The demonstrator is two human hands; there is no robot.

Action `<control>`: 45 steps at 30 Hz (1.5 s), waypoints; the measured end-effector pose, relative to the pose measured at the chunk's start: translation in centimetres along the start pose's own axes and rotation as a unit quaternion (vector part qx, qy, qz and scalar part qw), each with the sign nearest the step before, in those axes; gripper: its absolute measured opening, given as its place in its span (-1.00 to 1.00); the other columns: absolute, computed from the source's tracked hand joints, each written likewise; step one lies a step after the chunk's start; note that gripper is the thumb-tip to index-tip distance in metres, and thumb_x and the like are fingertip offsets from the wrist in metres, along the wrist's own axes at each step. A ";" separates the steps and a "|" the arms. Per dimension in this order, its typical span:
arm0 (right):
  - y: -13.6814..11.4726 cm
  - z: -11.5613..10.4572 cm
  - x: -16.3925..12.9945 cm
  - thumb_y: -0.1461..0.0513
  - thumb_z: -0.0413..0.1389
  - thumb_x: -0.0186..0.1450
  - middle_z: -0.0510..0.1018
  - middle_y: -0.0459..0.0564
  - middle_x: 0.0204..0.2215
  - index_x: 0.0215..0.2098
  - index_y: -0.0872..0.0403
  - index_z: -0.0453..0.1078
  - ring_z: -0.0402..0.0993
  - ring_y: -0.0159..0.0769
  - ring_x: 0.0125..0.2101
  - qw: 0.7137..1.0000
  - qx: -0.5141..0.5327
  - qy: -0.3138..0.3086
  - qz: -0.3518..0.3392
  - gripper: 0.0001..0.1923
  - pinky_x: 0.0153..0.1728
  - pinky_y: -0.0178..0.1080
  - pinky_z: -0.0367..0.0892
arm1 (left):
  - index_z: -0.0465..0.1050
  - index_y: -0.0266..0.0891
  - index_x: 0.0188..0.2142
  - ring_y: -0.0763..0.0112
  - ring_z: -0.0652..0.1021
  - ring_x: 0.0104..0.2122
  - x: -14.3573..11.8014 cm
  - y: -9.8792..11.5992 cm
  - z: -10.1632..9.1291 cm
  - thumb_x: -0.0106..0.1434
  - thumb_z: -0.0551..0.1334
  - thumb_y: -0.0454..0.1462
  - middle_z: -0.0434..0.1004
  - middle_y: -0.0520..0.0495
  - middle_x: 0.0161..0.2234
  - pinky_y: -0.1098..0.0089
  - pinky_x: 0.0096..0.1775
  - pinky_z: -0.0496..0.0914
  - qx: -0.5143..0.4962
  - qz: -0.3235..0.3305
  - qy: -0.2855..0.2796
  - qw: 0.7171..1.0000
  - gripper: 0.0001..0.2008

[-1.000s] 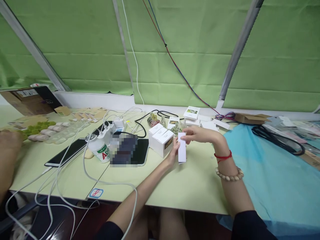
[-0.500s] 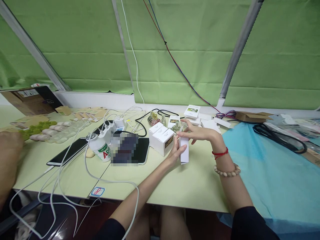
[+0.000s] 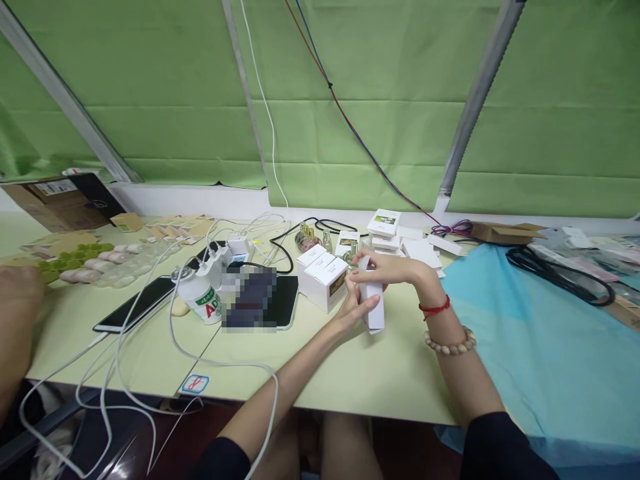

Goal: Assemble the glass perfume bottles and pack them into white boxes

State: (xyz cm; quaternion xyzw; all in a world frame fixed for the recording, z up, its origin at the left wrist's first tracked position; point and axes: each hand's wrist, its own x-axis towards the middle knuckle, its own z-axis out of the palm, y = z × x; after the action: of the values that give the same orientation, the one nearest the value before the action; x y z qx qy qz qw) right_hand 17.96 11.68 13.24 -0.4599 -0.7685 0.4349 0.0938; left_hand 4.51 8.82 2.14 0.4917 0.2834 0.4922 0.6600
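Note:
Both my hands hold a small white carton (image 3: 374, 308) above the pale green table (image 3: 380, 373). My left hand (image 3: 356, 309) grips its left side from below. My right hand (image 3: 387, 267) pinches its upper end, where a flap stands up. Just left of the carton stand two closed white boxes (image 3: 323, 276) with small pictures on them. Behind them are small glass bottles (image 3: 313, 237) and a stack of more white boxes (image 3: 384, 229).
A white plastic bottle (image 3: 201, 299), two tablets (image 3: 139, 302), chargers and white cables (image 3: 175, 333) lie to the left. Another person's arm (image 3: 15, 320) is at the far left edge. A blue sheet (image 3: 540, 347) covers the table's right part, with a black cable (image 3: 560, 277) on it.
The flat white carton has been spread into a box shape and tilted, and it has moved slightly right. My right hand went from its top edge to the upper flap.

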 end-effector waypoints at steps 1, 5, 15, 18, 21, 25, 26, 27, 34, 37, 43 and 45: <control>-0.1 -0.1 -0.2 0.03 0.11 0.13 0.47 -0.06 -0.44 -0.09 -0.01 0.14 0.40 -0.31 -0.46 1.000 -0.002 0.002 0.000 -0.56 -0.51 -0.26 0.35 | -0.08 -0.14 0.11 0.19 0.37 -0.02 0.1 -0.2 -0.2 -0.05 0.37 -0.13 0.36 -0.15 -0.09 0.30 -0.06 0.28 0.021 0.015 -0.014 1.000 -0.17; -0.2 -0.6 -0.9 0.04 0.09 0.14 0.40 -0.11 -0.51 -0.15 -0.01 0.09 0.37 -0.32 -0.49 0.999 -0.001 0.053 0.012 -0.60 -0.52 -0.28 0.32 | -0.17 -0.08 0.08 0.20 0.43 -0.09 0.5 -1.1 -0.6 0.02 0.28 0.01 0.33 -0.16 -0.08 0.28 -0.18 0.36 0.049 -0.007 -0.061 0.997 -0.22; 0.1 0.1 -0.1 0.00 0.10 0.08 0.30 -0.06 -0.36 -0.25 -0.01 0.00 0.26 -0.33 -0.46 0.985 -0.085 0.148 0.017 -0.56 -0.49 -0.26 0.24 | 0.01 -0.05 0.05 0.23 0.57 -0.34 0.8 -0.1 0.5 -0.06 0.38 -0.09 0.25 -0.20 -0.01 0.40 -0.49 0.43 -0.019 -0.092 -0.023 0.995 -0.25; -0.4 0.6 0.1 0.04 0.09 0.07 0.27 -0.03 -0.27 -0.30 0.01 0.01 0.25 -0.32 -0.40 0.977 -0.134 0.166 0.008 -0.61 -0.42 -0.26 0.23 | 0.07 -0.06 0.05 0.26 0.57 -0.34 0.9 0.1 0.6 -0.07 0.40 -0.18 0.31 -0.18 -0.06 0.42 -0.50 0.43 0.007 -0.090 0.013 0.996 -0.26; -0.5 0.8 0.3 0.02 0.09 0.08 0.24 0.00 -0.22 -0.28 0.01 0.03 0.26 -0.33 -0.40 0.978 -0.155 0.141 0.023 -0.60 -0.41 -0.25 0.24 | 0.08 -0.11 0.05 0.31 0.55 -0.36 0.7 -0.1 0.6 -0.08 0.40 -0.23 0.35 -0.17 -0.13 0.43 -0.51 0.43 0.031 -0.106 0.042 0.993 -0.26; 0.0 0.3 0.2 -0.10 0.07 0.09 0.30 0.03 -0.17 -0.18 0.00 0.11 0.32 -0.24 -0.27 0.986 -0.134 0.100 -0.005 -0.51 -0.27 -0.20 0.27 | 0.07 -0.11 0.06 0.36 0.52 -0.41 0.7 -0.5 0.4 -0.05 0.33 -0.30 0.37 -0.10 -0.22 0.43 -0.54 0.40 0.059 -0.105 0.063 0.991 -0.31; 0.2 0.0 0.1 -0.13 0.06 0.10 0.31 0.04 -0.13 -0.12 -0.01 0.12 0.32 -0.21 -0.21 0.989 -0.115 0.096 -0.021 -0.48 -0.21 -0.19 0.27 | 0.08 -0.11 0.06 0.38 0.51 -0.42 0.8 -0.6 0.2 -0.05 0.30 -0.32 0.37 -0.07 -0.24 0.44 -0.55 0.39 0.062 -0.098 0.067 0.991 -0.33; 0.5 -0.3 0.0 -0.15 0.03 0.12 0.31 0.06 -0.08 -0.05 -0.02 0.10 0.30 -0.19 -0.14 0.990 -0.093 0.099 -0.036 -0.44 -0.15 -0.18 0.25 | 0.10 -0.11 0.04 0.40 0.50 -0.44 0.8 -0.6 0.1 -0.04 0.27 -0.34 0.37 -0.05 -0.27 0.45 -0.55 0.38 0.061 -0.090 0.070 0.992 -0.36; 4.2 -2.8 1.0 0.01 -0.11 0.29 0.11 0.12 0.12 -0.11 0.01 0.30 -0.02 -0.10 0.18 0.930 -0.148 0.335 -0.026 -0.66 0.09 0.03 0.03 | 0.25 -0.26 -0.21 0.51 0.37 -0.56 0.6 -0.9 -0.2 -0.06 0.19 -0.33 0.36 0.03 -0.51 0.48 -0.54 0.29 0.042 -0.101 0.078 0.991 -0.64; 6.2 -2.8 2.7 0.20 -0.05 0.27 -0.01 0.15 0.20 -0.18 0.04 0.38 -0.13 -0.02 0.22 0.893 -0.223 0.391 0.011 -0.77 0.10 0.13 -0.05 | 0.26 -0.27 -0.28 0.51 0.34 -0.60 0.4 -0.7 0.0 -0.07 0.16 -0.31 0.33 0.04 -0.57 0.47 -0.54 0.26 0.040 -0.109 0.058 0.992 -0.71; 8.7 -1.8 5.4 0.27 -0.06 0.25 -0.13 0.10 0.27 -0.02 0.06 0.32 -0.29 0.02 0.25 0.883 -0.290 0.368 0.030 -0.66 0.13 0.18 -0.20 | 0.26 -0.28 -0.32 0.54 0.30 -0.64 0.2 -0.3 0.2 -0.09 0.12 -0.28 0.30 0.06 -0.57 0.48 -0.56 0.24 0.052 -0.102 0.044 0.992 -0.74; 9.0 -1.7 5.7 0.26 -0.06 0.24 -0.10 0.13 0.27 0.02 0.10 0.27 -0.27 0.00 0.25 0.879 -0.301 0.368 0.033 -0.64 0.14 0.17 -0.18 | 0.25 -0.26 -0.30 0.57 0.28 -0.64 0.3 -0.3 0.1 -0.09 0.13 -0.29 0.29 0.08 -0.56 0.50 -0.57 0.22 0.058 -0.094 0.051 0.993 -0.71</control>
State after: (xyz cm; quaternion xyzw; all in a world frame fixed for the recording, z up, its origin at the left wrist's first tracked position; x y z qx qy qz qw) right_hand 21.30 18.91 6.01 -0.6178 -0.7569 -0.0155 0.2126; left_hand 4.86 9.01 1.90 0.4748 0.3898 0.4354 0.6580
